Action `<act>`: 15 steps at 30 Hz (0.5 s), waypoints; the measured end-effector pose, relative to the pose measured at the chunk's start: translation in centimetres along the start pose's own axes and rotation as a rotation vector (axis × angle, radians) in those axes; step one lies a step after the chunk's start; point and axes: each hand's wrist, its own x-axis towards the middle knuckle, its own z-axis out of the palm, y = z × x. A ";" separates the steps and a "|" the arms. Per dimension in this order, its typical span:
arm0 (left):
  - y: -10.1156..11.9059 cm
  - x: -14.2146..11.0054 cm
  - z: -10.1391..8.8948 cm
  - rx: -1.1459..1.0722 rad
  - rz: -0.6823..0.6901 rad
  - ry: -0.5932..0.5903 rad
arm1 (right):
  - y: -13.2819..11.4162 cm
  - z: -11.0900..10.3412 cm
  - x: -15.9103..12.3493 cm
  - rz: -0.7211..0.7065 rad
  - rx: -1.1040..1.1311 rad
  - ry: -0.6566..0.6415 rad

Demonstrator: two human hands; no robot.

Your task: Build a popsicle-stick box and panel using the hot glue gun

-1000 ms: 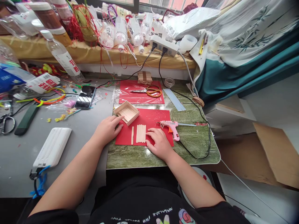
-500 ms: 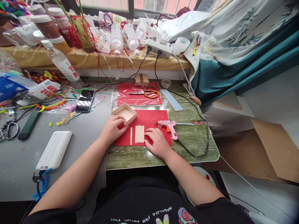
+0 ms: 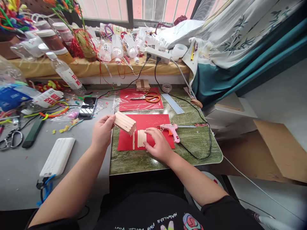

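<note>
My left hand (image 3: 102, 132) grips a small box made of wooden craft sticks (image 3: 124, 122) and holds it tilted above the near red sheet (image 3: 155, 122). On that sheet lies a row of several loose craft sticks (image 3: 141, 138), side by side. My right hand (image 3: 157, 143) rests on the sheet with its fingers spread, the fingertips touching the right side of the row. A single stick (image 3: 133, 141) lies a little apart on the left.
A pink glue gun (image 3: 170, 128) lies right of the sticks, its black cord looping across the green table. Orange scissors (image 3: 150, 96) sit on a second red sheet behind, near a stack of sticks (image 3: 143, 85). A phone (image 3: 87, 107) and a white power bank (image 3: 57, 157) lie left.
My left hand closed on the stick box, lifted it off the sheet and tipped it over. My right hand stayed at the row of sticks. The camera tilted up slightly.
</note>
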 end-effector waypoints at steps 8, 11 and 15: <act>0.5 -0.2 1.3 -0.037 -0.145 -0.222 | -0.2 3.2 4.1 0.215 0.418 0.117; 0.0 -0.1 0.9 0.052 -0.137 -0.307 | 1.0 3.9 4.7 0.247 0.549 0.132; -1.6 -0.1 0.6 0.132 -0.153 -0.444 | 1.9 4.4 4.8 0.269 0.710 0.146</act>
